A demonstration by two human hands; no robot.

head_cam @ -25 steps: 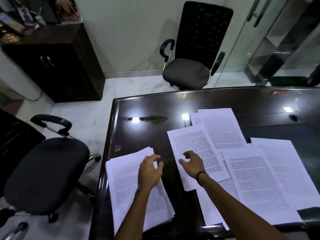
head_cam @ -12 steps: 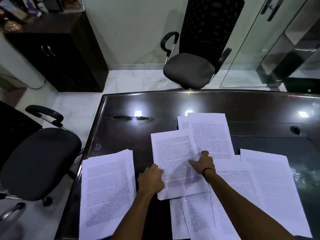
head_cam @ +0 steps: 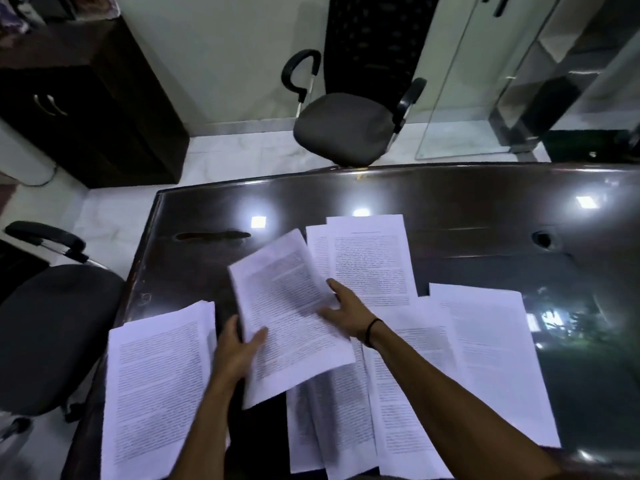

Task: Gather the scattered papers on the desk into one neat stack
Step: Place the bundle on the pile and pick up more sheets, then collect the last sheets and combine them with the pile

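On the dark glossy counter (head_cam: 207, 216), printed papers are lying in several places, and the person's two bare arms are reaching in from the bottom edge. The left hand (head_cam: 235, 348) is gripping the lower left edge of a lifted sheet (head_cam: 287, 306), with the thumb lying on top of the page and the fingers curling behind it. The sheet is tilting, its far end raised over the counter and blurred. The right hand (head_cam: 346, 310) is spreading its fingers straight against the sheet's right edge, palm down, holding nothing; a dark band (head_cam: 372, 329) is circling that wrist. To the left, near the counter's edge, a gathered stack (head_cam: 156, 386) is resting just beside the left forearm. Two overlapping pages (head_cam: 367, 258) are lying beyond the right hand, and more loose pages (head_cam: 485, 358) are spreading under and right of the right forearm. A black office chair (head_cam: 346, 123) is standing beyond the counter, another chair (head_cam: 52, 327) at its left.
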